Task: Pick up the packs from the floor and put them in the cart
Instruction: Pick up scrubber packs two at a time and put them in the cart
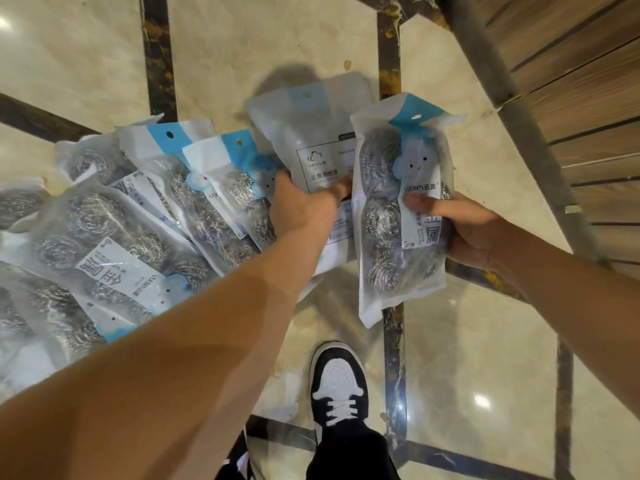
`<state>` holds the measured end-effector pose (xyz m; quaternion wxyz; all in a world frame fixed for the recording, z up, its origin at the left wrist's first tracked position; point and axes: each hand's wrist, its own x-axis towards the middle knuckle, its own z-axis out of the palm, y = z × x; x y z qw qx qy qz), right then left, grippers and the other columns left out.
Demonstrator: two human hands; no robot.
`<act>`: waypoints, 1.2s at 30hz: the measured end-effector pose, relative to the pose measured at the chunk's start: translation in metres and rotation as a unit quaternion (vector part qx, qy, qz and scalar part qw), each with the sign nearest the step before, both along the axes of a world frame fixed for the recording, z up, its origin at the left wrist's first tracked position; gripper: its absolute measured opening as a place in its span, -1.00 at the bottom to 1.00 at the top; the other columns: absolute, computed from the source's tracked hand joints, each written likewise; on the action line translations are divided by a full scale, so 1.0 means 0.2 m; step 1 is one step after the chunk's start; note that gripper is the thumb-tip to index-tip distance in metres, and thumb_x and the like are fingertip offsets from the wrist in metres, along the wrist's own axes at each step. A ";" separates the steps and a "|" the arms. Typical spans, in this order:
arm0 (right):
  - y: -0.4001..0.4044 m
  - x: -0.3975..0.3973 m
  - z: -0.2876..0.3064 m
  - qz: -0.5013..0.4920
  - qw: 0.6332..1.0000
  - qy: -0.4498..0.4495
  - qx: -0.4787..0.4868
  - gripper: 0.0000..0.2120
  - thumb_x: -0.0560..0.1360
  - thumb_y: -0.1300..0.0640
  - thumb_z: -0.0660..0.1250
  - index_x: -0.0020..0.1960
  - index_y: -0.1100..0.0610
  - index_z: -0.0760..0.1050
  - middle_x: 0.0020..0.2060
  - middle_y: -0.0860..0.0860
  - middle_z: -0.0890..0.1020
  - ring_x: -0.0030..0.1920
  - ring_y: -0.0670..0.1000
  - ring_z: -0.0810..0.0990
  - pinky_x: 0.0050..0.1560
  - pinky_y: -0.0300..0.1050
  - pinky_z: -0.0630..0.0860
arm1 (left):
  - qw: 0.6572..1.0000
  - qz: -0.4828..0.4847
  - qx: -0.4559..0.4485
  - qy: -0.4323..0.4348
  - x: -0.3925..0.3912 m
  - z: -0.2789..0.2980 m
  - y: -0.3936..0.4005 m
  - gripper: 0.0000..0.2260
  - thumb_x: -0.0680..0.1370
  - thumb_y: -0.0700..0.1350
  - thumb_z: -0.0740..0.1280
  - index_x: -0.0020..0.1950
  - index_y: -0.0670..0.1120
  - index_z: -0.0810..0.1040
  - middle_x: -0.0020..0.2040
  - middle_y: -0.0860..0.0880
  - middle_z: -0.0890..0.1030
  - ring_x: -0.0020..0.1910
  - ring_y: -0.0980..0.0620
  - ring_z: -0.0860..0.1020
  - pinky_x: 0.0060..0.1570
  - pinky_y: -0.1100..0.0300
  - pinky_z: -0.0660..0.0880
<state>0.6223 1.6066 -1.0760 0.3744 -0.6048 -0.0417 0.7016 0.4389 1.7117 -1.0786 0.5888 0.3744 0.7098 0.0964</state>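
Note:
Clear plastic packs of steel wool scourers with blue-and-white header cards fill the view. My right hand (460,230) grips one such pack (388,209) upright, thumb on its front label. My left hand (304,206) grips another pack (311,140), turned back side up, beside the first one. My left forearm cradles a stack of several more packs (114,237) that fans out to the left. No cart is in view.
Glossy beige floor tiles (467,358) with dark inlay strips lie below. My black-and-white sneaker (337,386) stands at bottom centre. A wooden slatted structure with a grey metal rail (519,109) runs along the upper right.

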 end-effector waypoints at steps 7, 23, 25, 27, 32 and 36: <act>0.11 -0.12 0.39 -0.016 1.000 -0.014 0.019 -0.75 0.29 0.08 0.52 -0.05 0.11 0.76 -0.08 0.08 0.79 -0.11 0.02 0.78 -0.16 -0.13 0.69 | 0.994 -0.016 0.105 -0.028 -0.23 0.35 0.11 -0.45 0.33 0.06 0.65 0.22 0.01 0.51 0.02 0.11 0.65 -0.03 0.12 0.63 -0.02 0.17 0.60; 0.78 -0.70 2.33 0.014 0.943 -0.297 0.151 -0.76 0.40 0.12 0.63 0.00 0.09 0.64 -0.26 -0.15 0.77 -0.27 -0.16 0.73 -0.30 -0.30 0.58 | 0.972 0.118 0.198 -0.047 -1.09 2.41 0.45 -0.63 0.37 -0.07 0.64 0.12 -0.03 0.65 -0.09 0.08 0.73 -0.24 0.26 0.68 -0.39 0.45 0.52; 0.86 -0.80 2.67 0.024 0.932 -0.318 0.172 -0.71 0.38 0.05 0.65 0.02 0.08 0.66 -0.23 -0.15 0.77 -0.25 -0.18 0.73 -0.27 -0.29 0.58 | 0.963 0.147 0.223 -0.029 -1.24 2.77 0.50 -0.60 0.36 0.00 0.64 0.14 -0.01 0.65 -0.05 0.06 0.74 -0.17 0.16 0.71 -0.25 0.33 0.60; 0.91 -0.90 2.99 0.037 0.923 -0.332 0.192 -0.77 0.40 0.06 0.63 0.01 0.05 0.68 -0.26 -0.22 0.76 -0.27 -0.26 0.70 -0.28 -0.38 0.54 | 0.952 0.172 0.254 -0.015 -1.39 3.10 0.52 -0.56 0.35 0.04 0.64 0.17 0.00 0.66 0.00 0.05 0.75 -0.05 0.05 0.73 -0.03 0.12 0.64; 0.97 -1.16 3.70 0.078 0.895 -0.369 0.238 -0.42 0.22 -0.34 0.64 0.07 0.01 0.70 -0.14 -0.16 0.78 -0.06 -0.08 0.75 0.07 -0.02 0.65 | 0.924 0.226 0.307 -0.013 -1.71 3.82 0.48 -0.55 0.35 0.06 0.65 0.18 0.01 0.63 0.02 0.03 0.75 -0.02 -0.03 0.72 0.08 -0.08 0.64; 1.05 -1.36 4.13 0.122 0.879 -0.364 0.284 -0.29 0.16 -0.38 0.64 0.12 0.06 0.67 -0.09 -0.08 0.79 -0.05 -0.01 0.76 0.13 0.13 0.67 | 0.912 0.247 0.326 -0.035 -1.89 4.22 0.44 -0.61 0.38 -0.02 0.63 0.16 0.02 0.63 0.00 0.02 0.76 -0.04 -0.05 0.73 0.05 -0.10 0.65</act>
